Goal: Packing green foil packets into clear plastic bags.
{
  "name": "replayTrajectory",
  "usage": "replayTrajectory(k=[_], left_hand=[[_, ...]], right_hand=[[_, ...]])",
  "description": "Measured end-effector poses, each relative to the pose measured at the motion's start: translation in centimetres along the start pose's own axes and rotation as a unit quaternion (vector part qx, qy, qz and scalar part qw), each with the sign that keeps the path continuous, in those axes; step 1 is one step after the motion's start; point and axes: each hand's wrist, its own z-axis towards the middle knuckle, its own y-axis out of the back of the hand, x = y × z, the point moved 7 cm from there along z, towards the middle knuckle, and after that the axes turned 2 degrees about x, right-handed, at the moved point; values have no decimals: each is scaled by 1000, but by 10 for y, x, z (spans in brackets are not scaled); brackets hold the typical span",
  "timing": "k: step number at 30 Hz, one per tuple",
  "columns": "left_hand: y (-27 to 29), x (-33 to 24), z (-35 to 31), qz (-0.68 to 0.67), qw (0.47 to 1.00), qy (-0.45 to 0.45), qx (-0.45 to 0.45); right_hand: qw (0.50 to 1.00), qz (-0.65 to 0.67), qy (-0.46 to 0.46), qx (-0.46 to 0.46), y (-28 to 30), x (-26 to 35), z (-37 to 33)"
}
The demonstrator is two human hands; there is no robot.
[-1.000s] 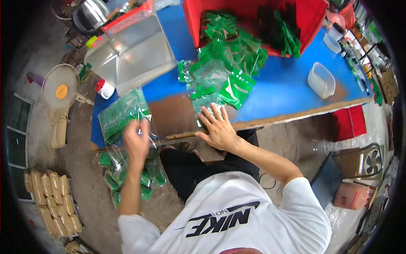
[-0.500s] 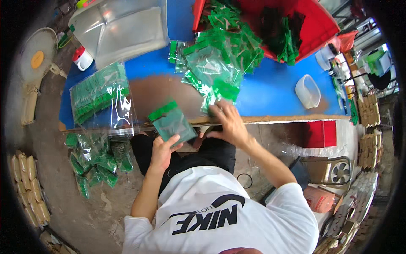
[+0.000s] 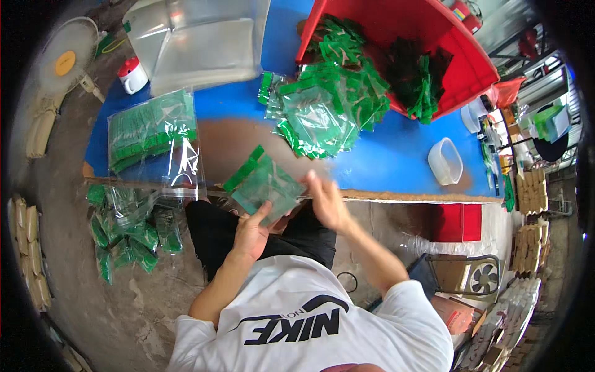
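My left hand [image 3: 251,237] is closed on a few flat green plastic packets [image 3: 268,188], thumb on top, each with a brighter green band along one edge. They are tilted in front of the table's near edge. My right hand [image 3: 327,201] is just right of the packets, its fingers stretched out and slightly blurred, with nothing visible in them. Beyond both hands lies a loose heap of similar packets [image 3: 319,121]. A large clear bag [image 3: 152,131] filled with a row of green packets lies on the table to the left.
A red bin [image 3: 462,77] with more packets is tipped at the back. Clear plastic sheets [image 3: 207,56] and a red-lidded white container [image 3: 132,77] are at the back left. A white tub [image 3: 445,162] stands at the right. Filled bags [image 3: 133,239] hang below the blue table's [image 3: 384,177] left edge.
My right hand has come back from the heap toward the packets in my left hand. The held packets now look fanned out and sit slightly farther right.
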Motion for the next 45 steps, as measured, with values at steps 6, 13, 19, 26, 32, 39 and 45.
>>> replayTrajectory(k=[6,13,19,26,32,39,45], left_hand=[[21,-7,-11,37,999,-39,-9],[16,6,-6,-68,997,25,-1],[29,-1,-1,-3,996,-56,-65],[35,-15,-1,25,997,-65,-24],[38,-32,-7,76,995,-65,-29],[45,-26,0,97,994,-40,-25],[47,-44,-13,65,994,-84,-20]], right_hand=[[769,-509,378,-83,48,24,94],[831,-412,372,44,-32,45,31],[791,-450,368,-192,39,63,91],[825,-364,388,193,-36,44,28],[752,-528,335,-208,34,53,98],[868,-195,455,-29,3,70,50],[794,-427,420,-108,-3,45,73]])
